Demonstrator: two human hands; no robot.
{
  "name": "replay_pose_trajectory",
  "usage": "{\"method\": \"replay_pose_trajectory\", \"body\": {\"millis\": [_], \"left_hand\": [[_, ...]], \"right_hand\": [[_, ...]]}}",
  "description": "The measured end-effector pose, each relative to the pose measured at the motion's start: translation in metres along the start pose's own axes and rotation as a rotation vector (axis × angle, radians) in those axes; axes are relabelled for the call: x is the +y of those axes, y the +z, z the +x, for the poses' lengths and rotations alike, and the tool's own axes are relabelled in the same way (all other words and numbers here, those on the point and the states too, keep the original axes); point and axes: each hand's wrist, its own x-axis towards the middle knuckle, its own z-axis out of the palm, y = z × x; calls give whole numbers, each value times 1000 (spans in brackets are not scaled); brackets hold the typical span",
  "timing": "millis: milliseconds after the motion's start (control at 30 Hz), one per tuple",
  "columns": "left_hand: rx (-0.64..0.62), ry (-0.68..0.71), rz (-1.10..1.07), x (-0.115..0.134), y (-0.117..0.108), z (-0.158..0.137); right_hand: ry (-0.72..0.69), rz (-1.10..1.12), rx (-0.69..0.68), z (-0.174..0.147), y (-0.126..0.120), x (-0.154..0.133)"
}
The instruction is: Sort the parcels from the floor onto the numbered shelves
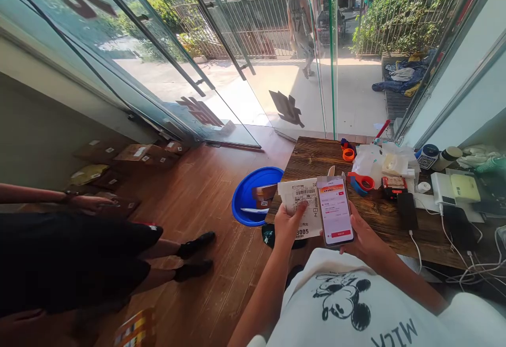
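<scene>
My left hand (288,223) grips a flat pale parcel (308,191) with a printed shipping label and barcode, thumb on top. Right beside it, my right hand (361,236) holds a smartphone (335,210), its lit screen facing me and showing a page with a red button at the bottom. The phone's left edge meets or overlaps the parcel's right side. Both are held over the near left part of a dark wooden table (312,152). Scissors (361,182) with red-orange handles lie just beyond the phone.
A blue basin (245,194) stands on the floor left of the table. Chargers, cables (466,268), a tape roll (348,154) and plastic bags (369,162) crowd the table's right. Another person (79,257) stands at left near cardboard boxes (142,157). Glass doors (237,109) are ahead.
</scene>
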Motion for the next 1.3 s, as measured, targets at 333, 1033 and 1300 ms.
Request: {"method": "replay_pose_trajectory", "body": {"millis": [333, 1033, 1300], "left_hand": [[40, 3, 11, 7, 2, -3], [39, 5, 73, 2, -1, 1], [-99, 360, 93, 1, 3, -10]], "right_hand": [[38, 13, 51, -2, -5, 2], [4, -89, -14, -6, 2, -3], [-23, -102, -101, 8, -14, 12]]}}
